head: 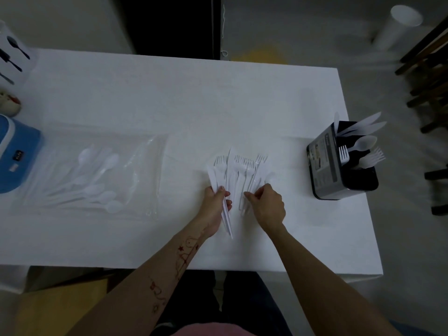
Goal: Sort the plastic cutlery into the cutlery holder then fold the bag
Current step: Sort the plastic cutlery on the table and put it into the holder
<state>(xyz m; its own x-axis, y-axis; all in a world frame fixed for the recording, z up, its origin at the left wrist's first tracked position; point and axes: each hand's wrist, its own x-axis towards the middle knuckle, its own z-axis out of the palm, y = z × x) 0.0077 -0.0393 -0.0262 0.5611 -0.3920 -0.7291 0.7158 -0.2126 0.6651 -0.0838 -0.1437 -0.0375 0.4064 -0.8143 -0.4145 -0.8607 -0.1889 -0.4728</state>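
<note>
A loose pile of white plastic forks and knives (243, 169) lies on the white table (184, 98), just beyond my hands. My left hand (214, 204) grips several white knives (225, 214) by their middle, handles pointing back toward me. My right hand (268, 204) rests on the pile's near end, fingertips pinching at a fork handle. The black and grey cutlery holder (339, 166) stands at the right edge, with knives, spoons and forks sticking out of it. A clear plastic bag (97, 170) lies flat at the left with several white spoons inside.
A blue and white box (17, 154) sits at the left edge. A white card with black cutlery pictures (12, 54) and a small round object (9, 105) lie at the far left. Dark wooden furniture (429, 81) stands beyond the table's right side.
</note>
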